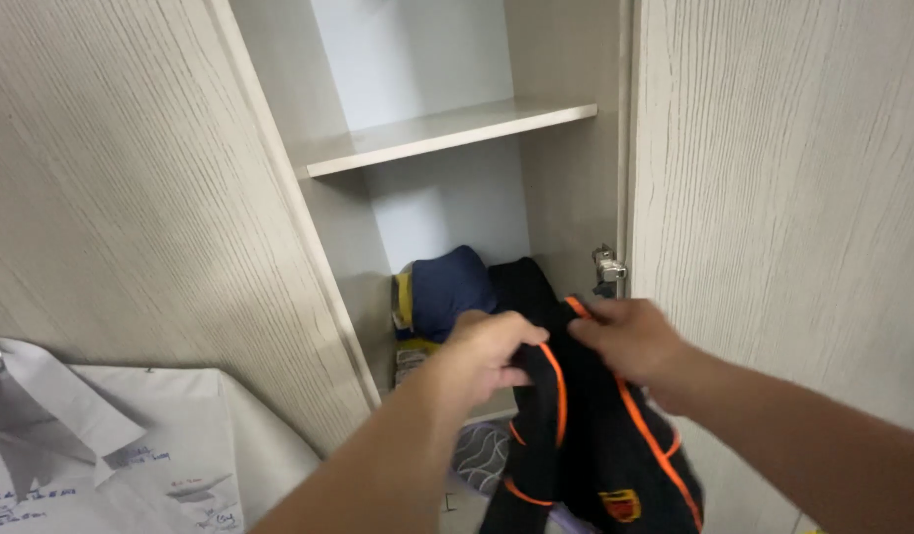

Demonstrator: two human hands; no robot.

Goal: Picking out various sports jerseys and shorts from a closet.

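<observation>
A tall wardrobe of pale grey wood-grain board (774, 198) is seen from above, its left door (131, 198) swung open and a bare light shelf (447, 133) set across the upper part. Lower down in the open compartment, a folded dark blue garment with a yellow edge (447, 287) is stacked on other folded cloth, and a metal hinge (608, 267) is fixed on the right inner edge.

A black garment with orange piping and a small badge (595, 435) is held up in front of this compartment, hanging downward from its top edge. The left hand (492, 351) is closed over the upper left of the fabric, the fingers curled round a fold. The right hand (630, 336) is pinched on the orange-trimmed top edge, just beside the hinge. By this two-point hold the cloth is kept spread and off the floor, it would seem.

The opening is narrow: the door edge stands close on the left and the hinged side on the right, while free room is left above the blue garment. At the lower left, white sheets with blue handwriting (111, 465) are lying apart from the hands.
</observation>
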